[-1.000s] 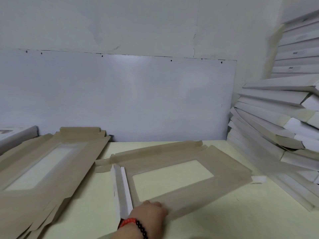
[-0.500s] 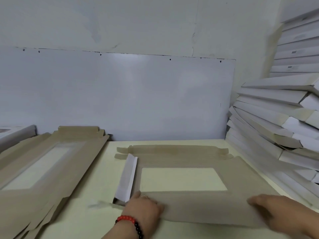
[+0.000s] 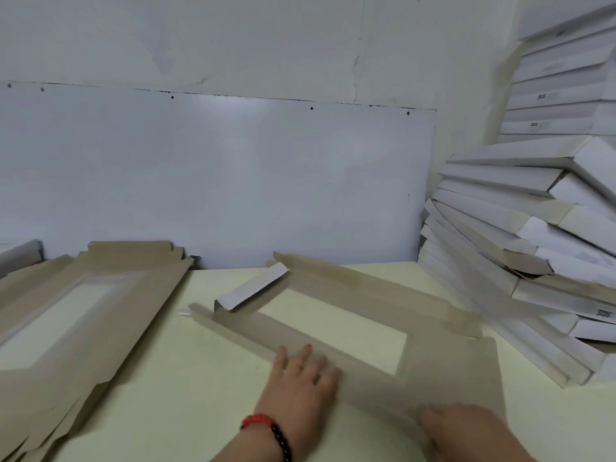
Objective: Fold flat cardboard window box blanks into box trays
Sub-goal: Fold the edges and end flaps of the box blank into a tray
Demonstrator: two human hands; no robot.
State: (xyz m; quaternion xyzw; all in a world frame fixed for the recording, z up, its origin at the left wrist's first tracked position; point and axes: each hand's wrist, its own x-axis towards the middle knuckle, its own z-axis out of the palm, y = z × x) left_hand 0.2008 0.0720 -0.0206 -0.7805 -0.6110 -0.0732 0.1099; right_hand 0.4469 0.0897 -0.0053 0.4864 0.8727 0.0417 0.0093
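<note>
Cardboard window blank [image 3: 366, 295] lies skewed on the table [image 3: 166, 378] under both hands.
Left hand [image 3: 301, 378] presses flat-fingered on its near strip, probably pinning it; right hand [image 3: 466, 428] rests on the near corner, grip unclear. Unfolded blanks [image 3: 83, 311] lie left; finished trays [image 3: 533, 245] crowd right; one end flap [image 3: 253, 290] is already raised.

1. Cardboard blank [image 3: 443, 371]: flat brown sheet w/ rectangular window cut-out, lying skewed on the table [image 3: 160, 378], near its middle.
2. One end flap [image 3: 253, 288] folded up, white side showing, at blank's far-left end.
3. Stack of blanks [image 3: 76, 315]: same brown type, flat, at table's left edge.
</note>
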